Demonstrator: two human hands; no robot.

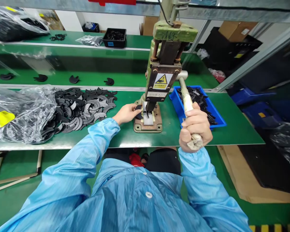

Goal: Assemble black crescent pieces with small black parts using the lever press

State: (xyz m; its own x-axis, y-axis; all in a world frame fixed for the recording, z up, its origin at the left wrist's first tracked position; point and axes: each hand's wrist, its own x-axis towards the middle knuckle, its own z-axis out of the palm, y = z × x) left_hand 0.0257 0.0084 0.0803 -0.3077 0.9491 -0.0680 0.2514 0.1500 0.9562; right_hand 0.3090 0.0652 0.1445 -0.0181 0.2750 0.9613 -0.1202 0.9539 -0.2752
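A green hand press (162,77) with a yellow warning label stands on the bench. Its ram is lowered to a small metal fixture (148,120) on the base. My left hand (126,114) pinches a black curved plastic part (138,112) at the left side of this fixture. My right hand (195,125) is wrapped round the tape-covered lever (186,96) of the press, to the right of the ram. Left of my left hand lies a pile of black curved plastic parts (87,108), spilling from a clear plastic bag (21,112).
A blue bin (216,119) holding black pieces stands behind my right hand. Several black parts, one being a rounded piece (109,81), lie spaced along the green strip behind. A black tray (114,43) sits on the far shelf. The bench's front edge (135,146) runs before my body.
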